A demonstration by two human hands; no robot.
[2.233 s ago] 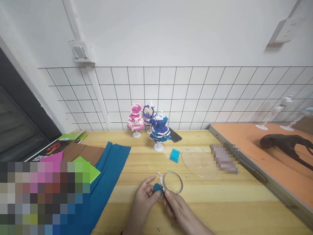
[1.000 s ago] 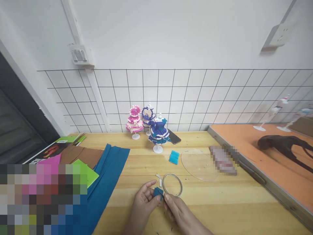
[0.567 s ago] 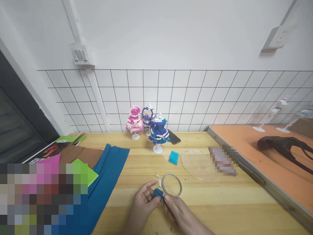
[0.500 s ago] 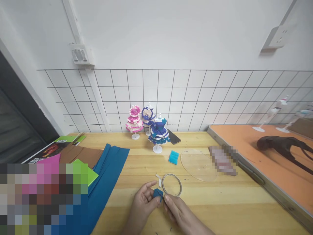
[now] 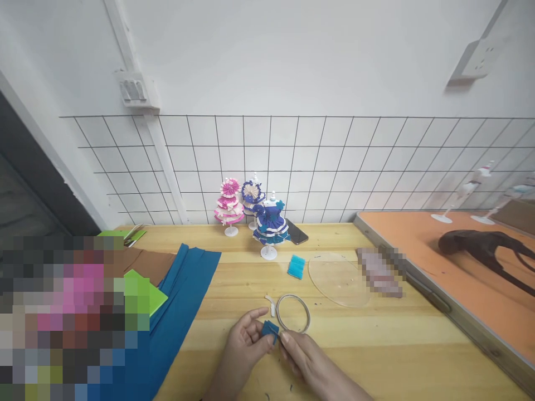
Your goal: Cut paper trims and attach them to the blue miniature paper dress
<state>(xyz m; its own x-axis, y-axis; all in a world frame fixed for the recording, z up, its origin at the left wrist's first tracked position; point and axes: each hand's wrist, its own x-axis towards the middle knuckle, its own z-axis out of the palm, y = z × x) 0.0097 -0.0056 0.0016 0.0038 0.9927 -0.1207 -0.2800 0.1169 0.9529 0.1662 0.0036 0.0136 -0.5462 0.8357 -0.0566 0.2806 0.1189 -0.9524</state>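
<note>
- The blue fabric square is held above the table, just on the near side of the ring, pinched between the thumb and fingers of the left hand, whose index finger is stretched out.
- A slim dark tool is gripped narrowly in the right hand, its end brought to the square's right side.
- Compared with the earliest frame, a slanting line is now shown more plainly across the square; whether it is tool tip or fold cannot be told.
- Both hands are seen slightly lower against the ring than in that frame; since half a second ago, hardly any shift is noticed.
- At left, more is covered by the pixelated patch than before.
- Counted near the hands: one ring, one white strip.
- Counted farther back: one turquoise bundle, one clear disc, one phone.
- Three dressed forms are stood together, one pink and two mainly blue.
- Two white stands are placed on the orange board.
</note>
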